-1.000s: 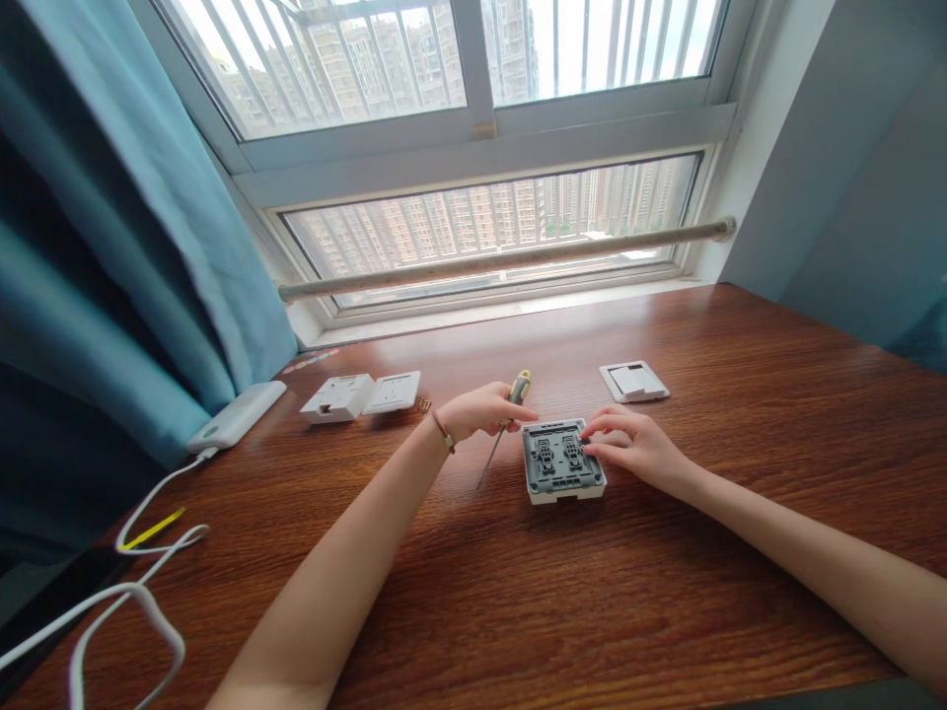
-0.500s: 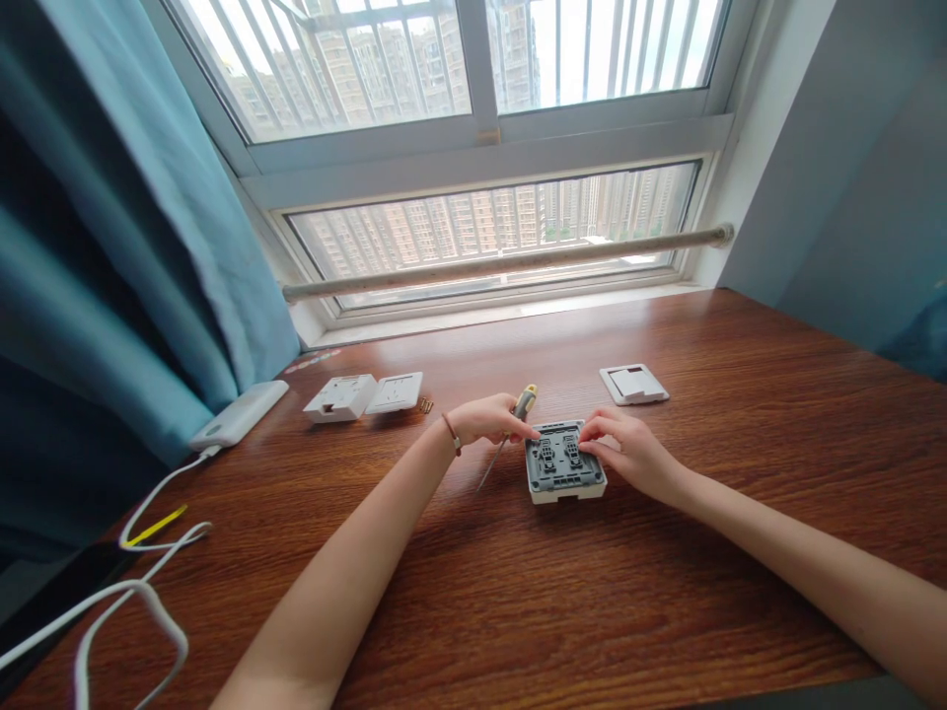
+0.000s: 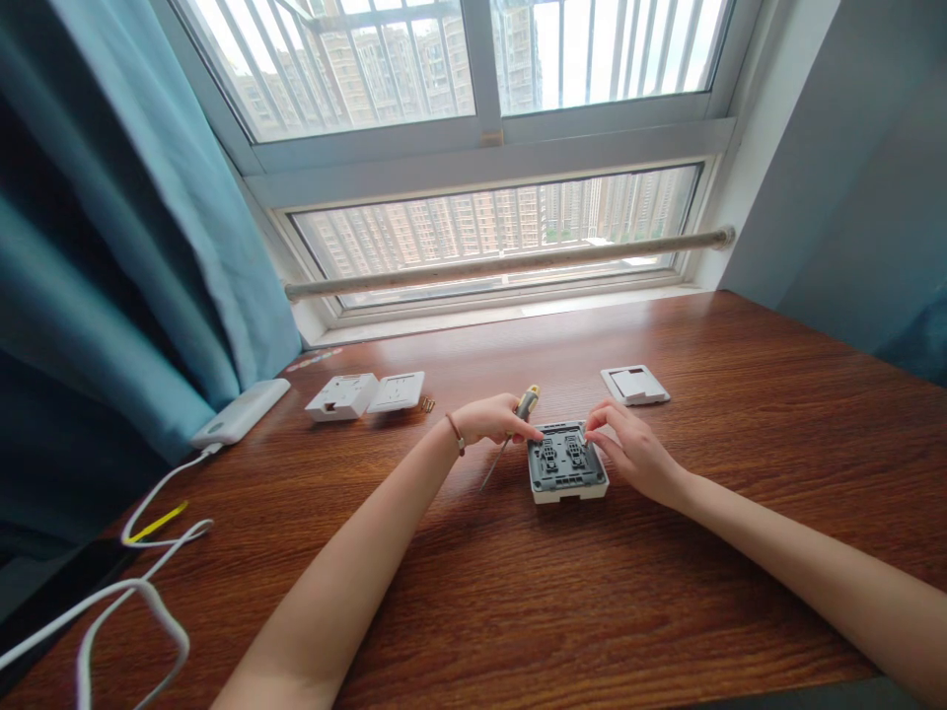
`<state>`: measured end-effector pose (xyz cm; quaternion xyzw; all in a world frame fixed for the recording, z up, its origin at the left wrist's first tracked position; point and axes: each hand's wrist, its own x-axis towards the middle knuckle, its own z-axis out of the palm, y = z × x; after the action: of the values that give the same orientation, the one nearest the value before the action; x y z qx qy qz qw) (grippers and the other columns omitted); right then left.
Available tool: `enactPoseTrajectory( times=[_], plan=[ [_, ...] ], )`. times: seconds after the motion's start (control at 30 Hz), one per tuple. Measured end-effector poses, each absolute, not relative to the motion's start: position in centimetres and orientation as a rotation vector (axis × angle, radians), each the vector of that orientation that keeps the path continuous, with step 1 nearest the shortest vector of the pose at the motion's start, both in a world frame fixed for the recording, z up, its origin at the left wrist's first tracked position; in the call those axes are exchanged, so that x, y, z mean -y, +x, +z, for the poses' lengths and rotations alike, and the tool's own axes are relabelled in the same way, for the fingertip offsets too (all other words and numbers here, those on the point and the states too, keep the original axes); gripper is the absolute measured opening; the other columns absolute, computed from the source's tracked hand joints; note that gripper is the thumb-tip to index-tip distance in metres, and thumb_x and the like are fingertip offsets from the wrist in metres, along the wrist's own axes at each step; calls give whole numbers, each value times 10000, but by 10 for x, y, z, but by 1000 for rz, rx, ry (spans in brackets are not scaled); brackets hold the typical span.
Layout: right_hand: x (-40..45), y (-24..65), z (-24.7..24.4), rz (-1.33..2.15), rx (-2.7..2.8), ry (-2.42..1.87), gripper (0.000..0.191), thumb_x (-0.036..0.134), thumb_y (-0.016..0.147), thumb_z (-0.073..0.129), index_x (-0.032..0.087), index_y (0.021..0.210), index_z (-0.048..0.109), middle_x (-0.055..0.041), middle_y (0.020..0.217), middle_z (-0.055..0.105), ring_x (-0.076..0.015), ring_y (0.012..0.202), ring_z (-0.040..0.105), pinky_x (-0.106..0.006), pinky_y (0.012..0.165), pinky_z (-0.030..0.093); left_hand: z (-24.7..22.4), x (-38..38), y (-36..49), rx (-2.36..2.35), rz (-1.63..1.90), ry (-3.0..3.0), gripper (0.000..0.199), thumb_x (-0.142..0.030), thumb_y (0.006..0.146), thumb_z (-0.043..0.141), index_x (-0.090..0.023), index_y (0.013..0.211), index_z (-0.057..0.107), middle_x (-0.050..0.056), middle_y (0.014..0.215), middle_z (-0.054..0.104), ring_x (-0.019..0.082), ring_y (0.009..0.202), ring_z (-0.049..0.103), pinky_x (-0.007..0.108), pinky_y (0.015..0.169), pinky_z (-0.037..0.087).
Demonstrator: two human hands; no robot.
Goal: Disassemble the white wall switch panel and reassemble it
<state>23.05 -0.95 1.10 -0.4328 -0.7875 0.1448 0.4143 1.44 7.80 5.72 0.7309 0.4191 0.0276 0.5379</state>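
Note:
A wall switch point(image 3: 566, 459) with its grey inner frame bare sits in a white box on the table. My left hand point(image 3: 497, 419) is wrapped round a screwdriver point(image 3: 528, 402) with a yellow and grey handle, its thin shaft slanting down toward me. One finger of that hand reaches the switch's left upper edge. At the right edge, my right hand point(image 3: 627, 444) has thumb and fingers pinched together. Whatever is between those fingertips is too small to make out. Behind it lies a white switch cover point(image 3: 634, 385).
Toward the left stand a white mounting box point(image 3: 341, 397) and a white socket panel point(image 3: 397, 391), with several small screws point(image 3: 428, 404) beside them. A white power strip point(image 3: 241, 412) with its cable point(image 3: 159, 508) lies by the blue curtain point(image 3: 148, 247). A window bar point(image 3: 510, 264) runs behind the table.
My right hand has shifted slightly right, from over the grey frame to its right edge, fingertips drawn closer together. My left hand still holds the screwdriver at the switch.

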Motion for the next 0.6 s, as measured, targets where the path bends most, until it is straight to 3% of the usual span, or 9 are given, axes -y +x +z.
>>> enactPoseTrajectory(
  times=[0.23, 0.4, 0.6],
  plan=[
    [1, 237, 16, 671, 1584, -1176, 189, 348, 830, 510, 166, 791, 541, -30, 749, 577, -158, 704, 545, -298, 671, 439, 59, -74, 5, -983, 180, 1638, 355, -408, 601, 700, -133, 620, 478, -25, 517, 483, 48, 439, 373, 184, 399, 177],
    [-22, 220, 40, 982, 1371, -1175, 242, 370, 717, 634, 130, 749, 616, -34, 695, 630, -139, 678, 576, -271, 645, 467, 42, -44, -27, -848, 433, 1187, 289, -265, 621, 716, -136, 703, 471, -13, 519, 511, 56, 446, 449, 162, 379, 125],
    [-75, 146, 59, 1328, 1444, -1216, 94, 183, 692, 672, 90, 702, 660, -39, 647, 655, -101, 632, 599, -227, 668, 495, 24, -1, -53, -738, 702, 959, 168, -250, 719, 575, -156, 772, 446, -78, 471, 447, -6, 296, 198, 167, 349, 135]
  ],
)
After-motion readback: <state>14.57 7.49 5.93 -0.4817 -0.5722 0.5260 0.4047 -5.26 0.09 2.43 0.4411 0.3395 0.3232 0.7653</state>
